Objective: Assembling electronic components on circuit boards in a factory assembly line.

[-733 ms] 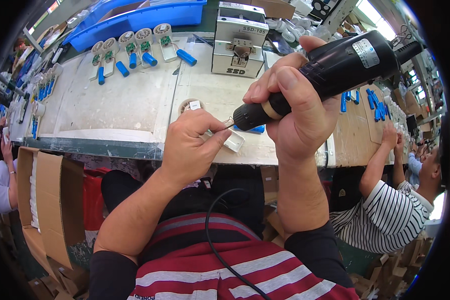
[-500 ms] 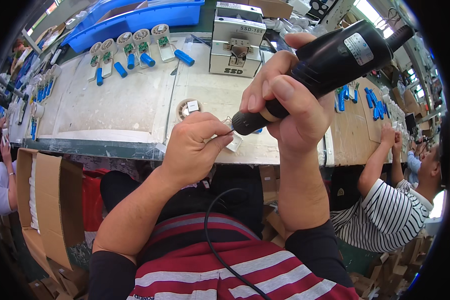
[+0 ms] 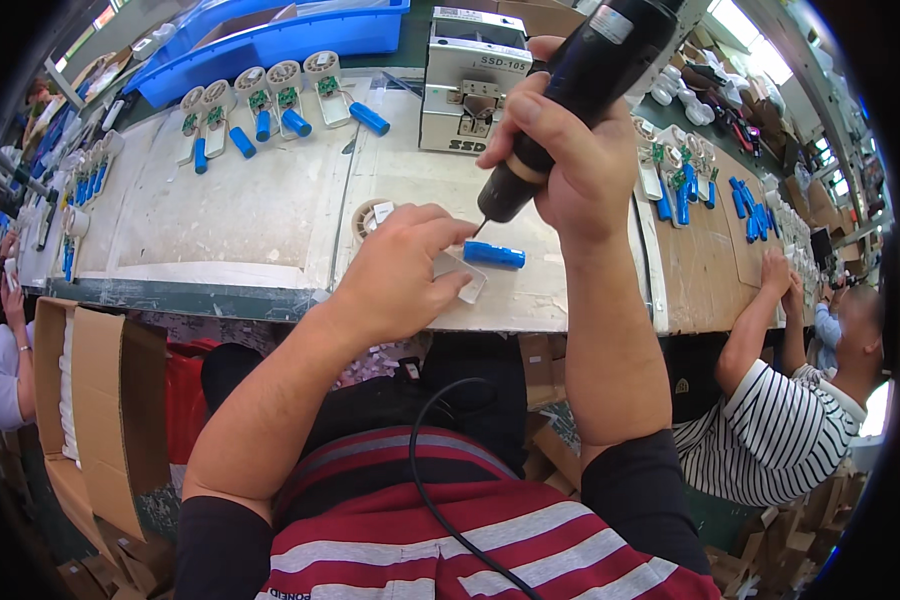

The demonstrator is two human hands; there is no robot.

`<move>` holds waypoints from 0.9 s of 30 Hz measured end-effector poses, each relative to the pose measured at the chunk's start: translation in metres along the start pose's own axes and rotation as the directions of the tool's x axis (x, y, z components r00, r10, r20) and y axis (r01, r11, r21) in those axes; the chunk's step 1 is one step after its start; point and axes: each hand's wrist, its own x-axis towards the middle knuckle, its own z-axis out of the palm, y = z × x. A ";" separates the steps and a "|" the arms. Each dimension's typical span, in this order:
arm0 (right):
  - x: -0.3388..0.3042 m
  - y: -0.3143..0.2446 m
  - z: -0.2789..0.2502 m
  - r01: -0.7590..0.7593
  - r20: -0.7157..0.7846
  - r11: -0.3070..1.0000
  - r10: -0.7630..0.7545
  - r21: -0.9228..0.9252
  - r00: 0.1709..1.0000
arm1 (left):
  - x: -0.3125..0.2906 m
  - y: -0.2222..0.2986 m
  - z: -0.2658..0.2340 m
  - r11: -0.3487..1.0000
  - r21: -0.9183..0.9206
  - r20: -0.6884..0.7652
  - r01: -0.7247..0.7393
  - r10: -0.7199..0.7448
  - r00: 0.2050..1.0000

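My right hand [image 3: 585, 165] is wrapped round a black electric screwdriver [image 3: 605, 65], tilted with its thin bit pointing down. The bit's tip is close to the fingertips of my left hand [image 3: 395, 270], over a white plastic fan housing [image 3: 460, 284]. With thumb and forefinger apart, my left hand grips this housing against the bench and covers most of it. The round fan head [image 3: 361, 222], with a white square on it, shows beyond my knuckles. A blue cylindrical battery [image 3: 494, 255] lies beside the housing on the right. Whether the bit touches a screw is hidden.
A silver and black box-shaped machine [image 3: 475, 80] stands at the back. Left of it lie several opened fans [image 3: 288, 95] with green boards and blue batteries, before a blue bin [image 3: 270, 40]. More batteries [image 3: 682, 195] lie right. A striped-shirt co-worker [image 3: 770, 430] sits there.
My left fingers have left the bit's tip, parted and come down on the housing. My right hand has swung the screwdriver more upright, uncovering the blue battery.
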 end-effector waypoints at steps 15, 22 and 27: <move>0.015 0.049 -0.070 -0.080 -0.131 0.959 0.045 -0.271 0.990 | -0.016 -0.048 -0.032 0.946 0.126 -0.041 0.299 -0.296 0.954; 0.002 0.077 -0.097 -0.174 -0.236 0.920 0.093 -0.351 0.967 | -0.019 -0.059 -0.068 0.951 0.141 0.043 0.275 -0.284 0.958; -0.005 0.080 -0.102 -0.192 -0.205 0.902 0.119 -0.386 0.971 | -0.026 -0.094 -0.124 0.930 0.223 0.130 0.294 -0.327 0.936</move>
